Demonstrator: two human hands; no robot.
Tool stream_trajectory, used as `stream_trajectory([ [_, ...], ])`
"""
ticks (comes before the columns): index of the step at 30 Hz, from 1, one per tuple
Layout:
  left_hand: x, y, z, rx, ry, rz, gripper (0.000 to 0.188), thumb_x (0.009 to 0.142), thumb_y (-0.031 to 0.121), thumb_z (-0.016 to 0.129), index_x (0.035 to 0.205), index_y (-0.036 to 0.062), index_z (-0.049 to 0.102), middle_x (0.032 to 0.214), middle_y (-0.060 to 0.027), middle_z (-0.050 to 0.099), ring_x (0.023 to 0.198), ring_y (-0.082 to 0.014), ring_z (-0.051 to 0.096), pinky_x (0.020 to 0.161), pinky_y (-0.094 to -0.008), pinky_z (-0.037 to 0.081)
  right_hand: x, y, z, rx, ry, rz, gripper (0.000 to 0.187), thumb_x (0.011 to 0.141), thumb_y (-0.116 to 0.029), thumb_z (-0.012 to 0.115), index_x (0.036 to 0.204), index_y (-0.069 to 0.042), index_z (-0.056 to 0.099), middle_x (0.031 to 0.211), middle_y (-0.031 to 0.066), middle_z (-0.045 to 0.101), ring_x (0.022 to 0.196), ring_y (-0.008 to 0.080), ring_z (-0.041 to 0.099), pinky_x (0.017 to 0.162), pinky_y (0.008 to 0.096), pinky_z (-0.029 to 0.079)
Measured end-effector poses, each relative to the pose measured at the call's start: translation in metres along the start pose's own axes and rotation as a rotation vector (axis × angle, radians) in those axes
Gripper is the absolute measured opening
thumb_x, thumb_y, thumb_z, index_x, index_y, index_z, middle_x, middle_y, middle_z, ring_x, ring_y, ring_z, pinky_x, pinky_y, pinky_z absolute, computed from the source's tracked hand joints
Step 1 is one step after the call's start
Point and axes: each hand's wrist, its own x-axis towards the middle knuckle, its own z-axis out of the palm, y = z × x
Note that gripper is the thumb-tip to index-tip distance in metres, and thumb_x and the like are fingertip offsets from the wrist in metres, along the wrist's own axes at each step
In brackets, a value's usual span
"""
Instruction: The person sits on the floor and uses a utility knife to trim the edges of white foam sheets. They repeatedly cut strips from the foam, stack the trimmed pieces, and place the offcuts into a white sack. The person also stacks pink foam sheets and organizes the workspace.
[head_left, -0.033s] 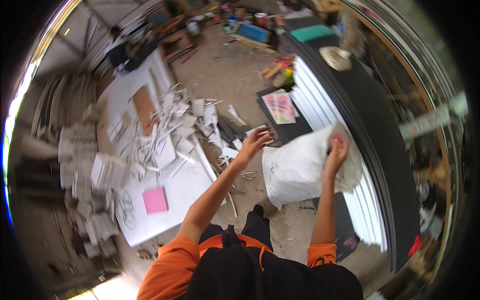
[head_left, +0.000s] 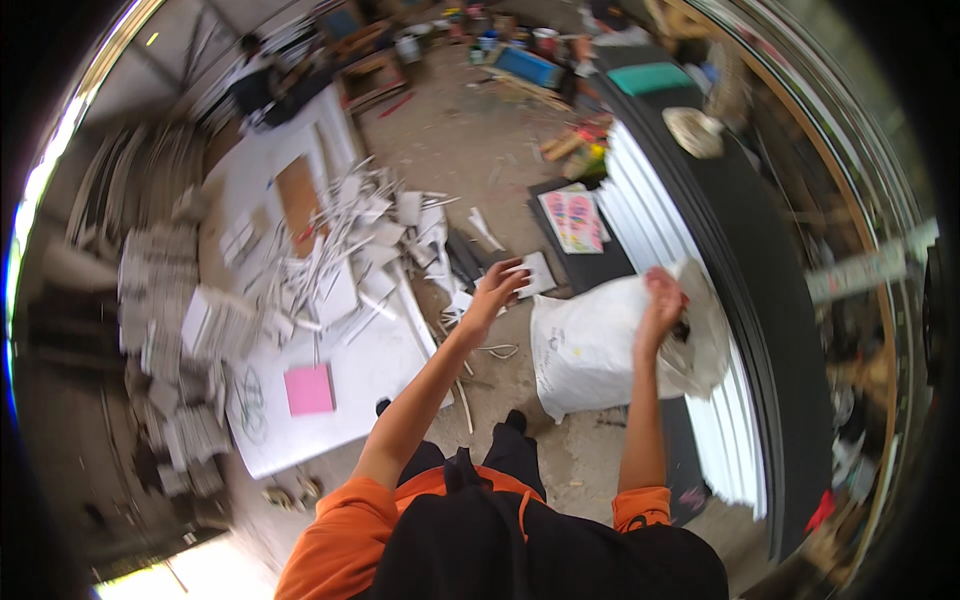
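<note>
I stand over a dusty floor. My right hand (head_left: 662, 300) grips the upper rim of a white sack (head_left: 585, 350), which stands open against a stack of white corrugated sheets (head_left: 650, 225). My left hand (head_left: 497, 287) is stretched out to the left of the sack. Its fingers are closed on the edge of a small flat white offcut (head_left: 538, 272), above a black mat (head_left: 595, 268).
A large white board (head_left: 370, 370) lies on the floor at my left with a pink pad (head_left: 308, 388) on it. Beyond it is a heap of white strips and offcuts (head_left: 350, 250). A colourful printed sheet (head_left: 575, 220) lies on the mat. Another person (head_left: 255, 75) works far back.
</note>
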Motion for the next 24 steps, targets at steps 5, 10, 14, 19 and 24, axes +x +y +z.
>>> stream_trajectory([
  [5,-0.111,-0.04,-0.212,-0.117,0.659,-0.027,0.037,0.086,0.024,0.045,0.119,0.0071,0.039,0.112,-0.0092,0.05,0.103,-0.018,0.048,0.086,-0.0329,0.037,-0.132,0.06,0.183,0.101,-0.699,0.203,0.014,0.087,-0.01,0.042,0.09,-0.001,0.052,0.086,0.0039,0.055,0.078,0.0106,0.051,0.069,0.0242,0.042],
  [10,-0.207,-0.09,-0.383,-0.229,1.062,-0.102,0.036,0.085,0.023,0.045,0.118,0.0078,0.041,0.11,-0.0105,0.052,0.102,-0.0195,0.05,0.084,-0.0339,0.037,-0.214,0.139,0.272,-0.398,-1.017,0.129,0.014,0.085,-0.01,0.044,0.088,-0.002,0.055,0.074,0.0033,0.056,0.066,0.0096,0.053,0.061,0.0228,0.044],
  [14,-0.259,-0.162,-0.484,-0.314,1.181,-0.238,0.036,0.084,0.023,0.046,0.116,0.0077,0.042,0.107,-0.01,0.054,0.099,-0.0195,0.051,0.083,-0.034,0.037,-0.248,0.171,0.3,-0.686,-1.259,0.287,0.014,0.084,-0.011,0.046,0.09,-0.002,0.054,0.075,0.0054,0.058,0.064,0.0112,0.055,0.057,0.0245,0.045],
  [19,-0.313,-0.223,-0.545,-0.323,1.228,-0.523,0.03,0.08,0.016,0.051,0.107,0.0024,0.049,0.09,-0.0118,0.059,0.078,-0.0162,0.059,0.066,-0.0271,0.045,-0.277,0.163,0.342,-0.895,-1.404,0.408,0.018,0.083,-0.016,0.047,0.093,-0.003,0.054,0.074,0.0059,0.057,0.061,0.0121,0.054,0.056,0.0254,0.045],
  [24,-0.319,-0.217,-0.593,-0.209,1.076,-0.547,0.035,0.081,0.023,0.049,0.112,0.0067,0.045,0.098,-0.0089,0.058,0.086,-0.017,0.057,0.064,-0.029,0.04,-0.275,0.156,0.404,-0.936,-1.334,0.349,0.019,0.085,-0.019,0.045,0.093,-0.003,0.053,0.073,0.0055,0.057,0.06,0.0124,0.054,0.056,0.026,0.044],
])
